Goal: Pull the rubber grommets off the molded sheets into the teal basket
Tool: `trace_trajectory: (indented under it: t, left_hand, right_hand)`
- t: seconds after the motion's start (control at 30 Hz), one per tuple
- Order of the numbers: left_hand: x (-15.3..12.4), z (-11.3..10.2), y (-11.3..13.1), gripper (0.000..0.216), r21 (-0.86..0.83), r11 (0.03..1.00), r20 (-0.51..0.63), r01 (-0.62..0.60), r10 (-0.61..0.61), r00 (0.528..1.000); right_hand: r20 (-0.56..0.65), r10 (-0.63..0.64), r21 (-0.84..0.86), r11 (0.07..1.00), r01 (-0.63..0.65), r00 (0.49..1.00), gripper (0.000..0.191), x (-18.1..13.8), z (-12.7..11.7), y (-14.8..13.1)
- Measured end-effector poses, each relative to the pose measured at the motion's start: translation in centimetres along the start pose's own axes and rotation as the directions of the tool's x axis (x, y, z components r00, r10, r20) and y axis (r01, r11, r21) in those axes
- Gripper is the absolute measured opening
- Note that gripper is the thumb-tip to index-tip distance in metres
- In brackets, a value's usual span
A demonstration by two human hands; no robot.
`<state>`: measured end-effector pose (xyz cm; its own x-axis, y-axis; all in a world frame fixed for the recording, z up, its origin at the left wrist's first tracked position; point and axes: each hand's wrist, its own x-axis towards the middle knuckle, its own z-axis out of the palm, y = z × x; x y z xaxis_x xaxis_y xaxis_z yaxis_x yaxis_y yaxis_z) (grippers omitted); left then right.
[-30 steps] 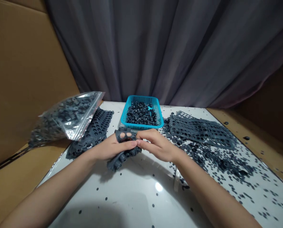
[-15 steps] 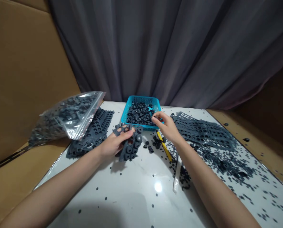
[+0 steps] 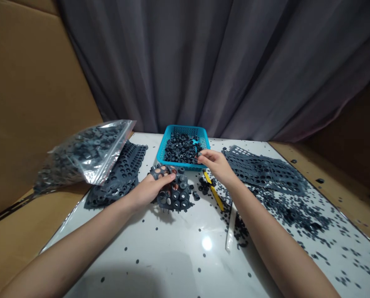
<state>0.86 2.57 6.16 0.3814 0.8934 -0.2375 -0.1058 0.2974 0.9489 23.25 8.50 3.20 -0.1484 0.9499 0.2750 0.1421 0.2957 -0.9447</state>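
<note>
My left hand (image 3: 150,188) is closed on a dark rubber sheet (image 3: 180,194) studded with round, hollow-centred knobs, its thumb on top. Bare holes show in the part of the sheet near the fingers. My right hand (image 3: 215,163) is pinched at the near right rim of a blue plastic basket (image 3: 160,155). What lies between its fingertips is too small and dark to make out. Inside the basket is a heap of small black rubber pieces (image 3: 181,149). A few loose black pieces (image 3: 205,185) lie on the table between my hands.
A clear zip bag of dark pieces (image 3: 91,145) leans at left over stacked studded sheets (image 3: 125,169). Perforated sheets (image 3: 265,169) lie at right, among many scattered black bits (image 3: 293,215). A yellow-handled tool (image 3: 216,196) and a white strip (image 3: 231,227) lie near my right forearm.
The rubber sheet in my left hand has turned, showing more of its knobbed face toward me. My right hand stays pinched by the basket rim, slightly lower.
</note>
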Motion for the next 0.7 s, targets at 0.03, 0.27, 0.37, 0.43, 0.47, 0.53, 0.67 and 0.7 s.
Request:
trace_trajectory:
  t: [0.03,0.27,0.37,0.43,0.47,0.53,0.67,0.7]
  left_hand:
    - [0.0,0.0,0.0,0.028,-0.006,1.0,-0.005,0.011,-0.011,1.0]
    - [0.0,0.3,-0.1,0.03,-0.02,1.0,-0.053,-0.016,0.015,0.998]
    - [-0.1,0.4,-0.1,0.027,0.049,0.997,-0.06,-0.059,0.062,0.996]
    - [-0.1,0.4,-0.1,0.023,0.116,0.987,-0.062,-0.112,0.12,0.991]
    - [-0.2,0.4,-0.2,0.021,0.157,0.976,-0.055,-0.149,0.159,0.986]
    - [-0.3,0.3,-0.2,0.019,0.259,0.937,-0.019,-0.232,0.246,0.969]
    - [-0.5,0.1,-0.3,0.019,0.446,0.826,0.062,-0.344,0.355,0.933]
    - [-0.6,0.0,-0.3,0.019,0.481,0.797,0.079,-0.365,0.375,0.924]
  right_hand:
    - [0.01,-0.004,0.001,1.0,0.004,1.0,0.032,0.0,0.0,-0.1]
    - [-0.037,-0.218,-0.637,0.757,0.145,0.975,0.031,-0.2,-1.2,0.8]
    - [-0.018,-0.242,-0.773,0.618,0.139,0.97,0.042,-0.5,-1.2,0.2]
    - [0.078,-0.304,-0.727,0.634,0.263,0.949,0.036,-1.0,-0.5,-1.4]
    - [0.159,-0.341,-0.668,0.653,0.356,0.926,0.031,-1.3,0.0,-2.5]
    - [0.341,-0.35,-0.568,0.663,0.488,0.873,0.027,-2.0,1.1,-4.8]
    - [0.476,-0.234,-0.621,0.594,0.512,0.848,0.028,-3.1,2.6,-7.5]
    - [0.488,-0.212,-0.623,0.595,0.508,0.847,0.028,-3.2,2.7,-7.7]
